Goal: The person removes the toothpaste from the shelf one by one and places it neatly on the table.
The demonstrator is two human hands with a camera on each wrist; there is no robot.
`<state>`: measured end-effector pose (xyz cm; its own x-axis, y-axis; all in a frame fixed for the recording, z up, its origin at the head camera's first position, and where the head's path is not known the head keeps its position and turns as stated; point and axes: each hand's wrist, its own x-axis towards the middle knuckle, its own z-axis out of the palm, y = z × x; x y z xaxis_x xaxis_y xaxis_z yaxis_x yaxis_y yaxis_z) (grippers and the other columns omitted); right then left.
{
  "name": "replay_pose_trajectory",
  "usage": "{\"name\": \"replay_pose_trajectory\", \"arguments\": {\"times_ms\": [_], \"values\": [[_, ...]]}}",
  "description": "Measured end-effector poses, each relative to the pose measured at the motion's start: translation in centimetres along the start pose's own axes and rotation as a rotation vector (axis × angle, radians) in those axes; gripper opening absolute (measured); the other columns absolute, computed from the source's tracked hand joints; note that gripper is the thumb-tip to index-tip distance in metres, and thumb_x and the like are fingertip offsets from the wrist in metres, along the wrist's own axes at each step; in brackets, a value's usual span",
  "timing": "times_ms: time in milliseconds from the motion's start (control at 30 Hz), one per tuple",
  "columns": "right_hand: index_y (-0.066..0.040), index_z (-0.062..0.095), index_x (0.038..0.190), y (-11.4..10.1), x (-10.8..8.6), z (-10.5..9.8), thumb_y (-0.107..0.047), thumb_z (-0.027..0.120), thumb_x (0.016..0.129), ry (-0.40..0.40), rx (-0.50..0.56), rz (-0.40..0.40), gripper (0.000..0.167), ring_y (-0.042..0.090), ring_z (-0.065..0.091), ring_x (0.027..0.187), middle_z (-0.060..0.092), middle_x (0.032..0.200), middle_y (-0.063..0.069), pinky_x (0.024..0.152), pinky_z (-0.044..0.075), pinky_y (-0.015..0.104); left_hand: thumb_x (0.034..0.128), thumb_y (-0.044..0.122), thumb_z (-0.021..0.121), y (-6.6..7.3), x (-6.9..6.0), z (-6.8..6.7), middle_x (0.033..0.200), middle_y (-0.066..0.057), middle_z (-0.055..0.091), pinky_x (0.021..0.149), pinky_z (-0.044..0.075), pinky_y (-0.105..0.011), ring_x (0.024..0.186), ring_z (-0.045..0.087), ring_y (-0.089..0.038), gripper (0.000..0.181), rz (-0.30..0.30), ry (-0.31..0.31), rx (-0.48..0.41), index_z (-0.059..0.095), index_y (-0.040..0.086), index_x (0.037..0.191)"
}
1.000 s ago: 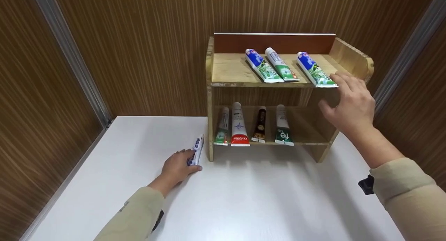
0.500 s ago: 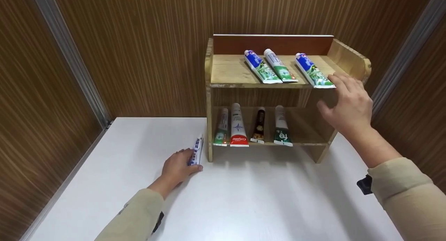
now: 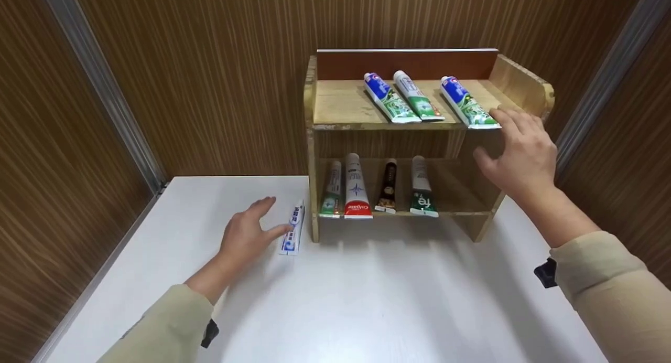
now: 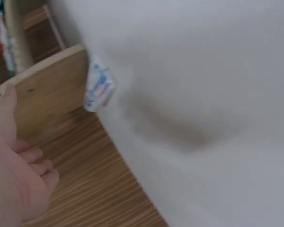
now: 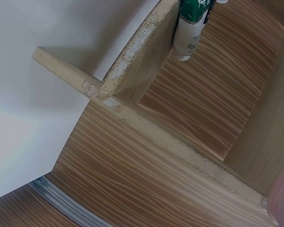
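One slim white toothpaste tube with blue lettering (image 3: 292, 232), lying on the white tabletop (image 3: 367, 305) just beside the left side panel of a two-tier pale wooden shelf (image 3: 338, 103), cap end toward the wood-grain back wall (image 3: 209, 90). One left hand (image 3: 246, 234), beige-sleeved, beside that tube: thumb spread from the fingers, nothing gripped; the thumb tip overlaps the tube in the head view, while the left wrist view shows hand and tube apart. One right hand (image 3: 524, 150), likewise sleeved, at the shelf's upper right: thumb well apart from the fingers, nothing clasped, fingertips at the flat lower end of a blue, white and green toothpaste tube (image 3: 469, 103); contact cannot be told. Upper tier, further left: a similar blue-and-green tube (image 3: 392, 98) and a white-and-green tube (image 3: 419, 95), near each other. Lower tier, left to right: a small white-and-green tube (image 3: 331, 190), a large white-and-red Colgate tube (image 3: 357, 187), a black-and-gold tube (image 3: 388, 184), a white-and-dark-green tube (image 3: 422, 187).
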<state>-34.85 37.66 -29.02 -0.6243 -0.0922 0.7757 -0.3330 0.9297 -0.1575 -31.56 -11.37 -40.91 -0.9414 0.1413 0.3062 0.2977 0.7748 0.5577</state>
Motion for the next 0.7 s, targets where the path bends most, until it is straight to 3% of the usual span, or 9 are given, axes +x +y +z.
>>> {"name": "replay_pose_trajectory", "arguments": {"times_ms": [200,400,533,700], "values": [[-0.004,0.063,0.142,0.0,0.0,0.0,-0.022,0.078,0.085,-0.011,0.000,0.007,0.061,0.043,0.053,0.138,0.062,0.146,0.019,0.119,0.039,0.057,0.0895,0.035,0.087,4.2,0.7,-3.2,0.157,-0.017,0.051,0.117,0.042,-0.047,0.148,0.047,-0.035,0.081,0.126,0.114,-0.025,0.052,0.002,0.155],[-0.004,0.062,0.142,0.1,0.3,0.0,-0.022,0.079,0.086,-0.012,-0.004,0.002,0.062,0.041,0.054,0.139,0.062,0.147,0.018,0.122,0.037,0.053,0.0902,0.037,0.086,9.0,1.7,-5.7,0.160,-0.014,0.049,0.120,0.040,-0.044,0.151,0.043,-0.030,0.082,0.236,0.177,-0.089,0.051,0.006,0.157],[-0.003,0.064,0.141,0.2,0.2,0.0,-0.021,0.079,0.085,0.014,0.007,-0.021,0.061,0.041,0.056,0.137,0.063,0.145,0.019,0.123,0.035,0.049,0.0902,0.040,0.086,11.7,2.5,-6.3,0.159,-0.015,0.051,0.121,0.038,-0.043,0.150,0.044,-0.028,0.081,0.323,0.203,-0.096,0.052,0.005,0.156],[-0.003,0.064,0.142,0.1,0.0,0.1,-0.021,0.079,0.085,0.014,0.014,-0.022,0.061,0.040,0.055,0.138,0.063,0.146,0.017,0.124,0.034,0.048,0.0909,0.042,0.084,14.5,3.6,-6.2,0.158,-0.014,0.052,0.121,0.038,-0.039,0.150,0.045,-0.026,0.081,0.392,0.204,-0.083,0.053,0.005,0.155]]}}
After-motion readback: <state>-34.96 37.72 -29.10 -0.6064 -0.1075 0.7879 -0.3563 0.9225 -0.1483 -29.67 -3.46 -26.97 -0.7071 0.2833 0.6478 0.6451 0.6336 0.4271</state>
